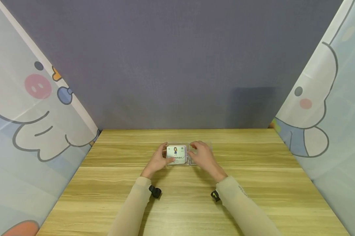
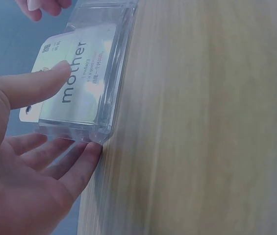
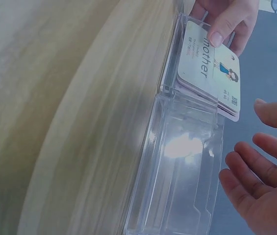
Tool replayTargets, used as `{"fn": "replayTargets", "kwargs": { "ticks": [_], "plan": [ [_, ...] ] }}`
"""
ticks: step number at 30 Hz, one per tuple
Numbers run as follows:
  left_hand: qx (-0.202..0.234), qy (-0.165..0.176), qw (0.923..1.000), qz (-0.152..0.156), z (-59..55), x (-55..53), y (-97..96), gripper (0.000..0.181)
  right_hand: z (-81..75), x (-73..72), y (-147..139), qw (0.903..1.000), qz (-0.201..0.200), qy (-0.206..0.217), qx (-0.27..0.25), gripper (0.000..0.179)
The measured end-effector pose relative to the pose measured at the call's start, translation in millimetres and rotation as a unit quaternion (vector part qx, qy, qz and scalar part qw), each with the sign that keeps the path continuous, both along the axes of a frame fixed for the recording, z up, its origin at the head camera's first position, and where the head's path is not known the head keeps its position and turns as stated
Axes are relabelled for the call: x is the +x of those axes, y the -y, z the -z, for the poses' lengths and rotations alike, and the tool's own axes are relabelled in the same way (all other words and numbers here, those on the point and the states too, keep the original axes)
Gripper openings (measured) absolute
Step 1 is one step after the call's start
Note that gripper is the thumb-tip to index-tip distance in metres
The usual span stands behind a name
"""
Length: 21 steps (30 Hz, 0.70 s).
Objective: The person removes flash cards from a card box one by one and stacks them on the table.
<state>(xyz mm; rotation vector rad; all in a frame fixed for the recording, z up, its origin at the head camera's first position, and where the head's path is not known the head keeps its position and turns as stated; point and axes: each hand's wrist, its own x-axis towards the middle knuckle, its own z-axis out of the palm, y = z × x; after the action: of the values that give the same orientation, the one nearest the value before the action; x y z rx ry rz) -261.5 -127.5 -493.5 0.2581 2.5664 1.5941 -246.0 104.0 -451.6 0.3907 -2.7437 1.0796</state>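
Note:
A stack of white word cards [image 1: 177, 151] lies in a clear plastic box [image 2: 110, 93] on the table. The top card reads "mother" and carries a small drawn figure. My left hand [image 1: 158, 161] holds the box's left end, thumb on the top card and fingers along the outer side. The box's clear lid [image 3: 177, 181] is folded open to the right. Above that lid hovers my right hand [image 1: 203, 158], its fingers loosely bent and holding nothing. In the right wrist view the cards' one edge sticks up out of the box.
The wood-grain table [image 1: 177, 203] spreads out around the box. A grey panel [image 1: 177, 65] rises behind the table, and cartoon-printed curtains [image 1: 32, 131] hang at both sides. Each wrist carries a small black camera [image 1: 155, 191].

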Motion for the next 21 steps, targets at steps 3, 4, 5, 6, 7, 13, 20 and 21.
{"fn": "replayTargets", "kwargs": {
  "ticks": [3, 4, 5, 6, 7, 13, 20, 21],
  "plan": [
    [0.001, 0.000, 1.0000, 0.002, -0.7, 0.2, -0.2, 0.087, -0.4, -0.8, 1.5, 1.0000, -0.004, -0.006, 0.001, 0.039],
    [0.002, 0.001, 1.0000, 0.002, -1.1, 0.5, -0.3, 0.086, -0.2, -1.3, 2.0, 1.0000, -0.006, -0.007, 0.002, 0.039],
    [0.003, 0.000, 1.0000, 0.002, -1.2, 0.6, -0.3, 0.085, 0.1, -1.6, 2.5, 0.9999, -0.007, -0.008, 0.002, 0.039],
    [0.003, 0.000, 1.0000, 0.003, -1.3, 0.8, -0.4, 0.085, 0.4, -1.9, 3.0, 0.9999, -0.007, -0.008, 0.003, 0.039],
    [0.003, -0.001, 1.0000, 0.003, -1.4, 1.1, -0.1, 0.084, 0.5, -2.1, 3.9, 0.9999, -0.008, -0.008, 0.004, 0.039],
    [-0.006, -0.002, 0.9999, 0.012, -1.7, 4.0, 1.6, 0.081, 1.7, -3.1, 8.0, 0.9993, -0.014, -0.008, 0.035, 0.040],
    [-0.015, -0.008, 0.9996, 0.024, -2.9, 7.2, 2.0, 0.080, 2.0, -4.5, 12.3, 0.9974, -0.021, -0.028, 0.062, 0.040],
    [-0.016, -0.010, 0.9995, 0.026, -2.9, 7.6, 2.2, 0.080, 2.0, -4.6, 12.9, 0.9971, -0.021, -0.031, 0.066, 0.040]
  ]
}}
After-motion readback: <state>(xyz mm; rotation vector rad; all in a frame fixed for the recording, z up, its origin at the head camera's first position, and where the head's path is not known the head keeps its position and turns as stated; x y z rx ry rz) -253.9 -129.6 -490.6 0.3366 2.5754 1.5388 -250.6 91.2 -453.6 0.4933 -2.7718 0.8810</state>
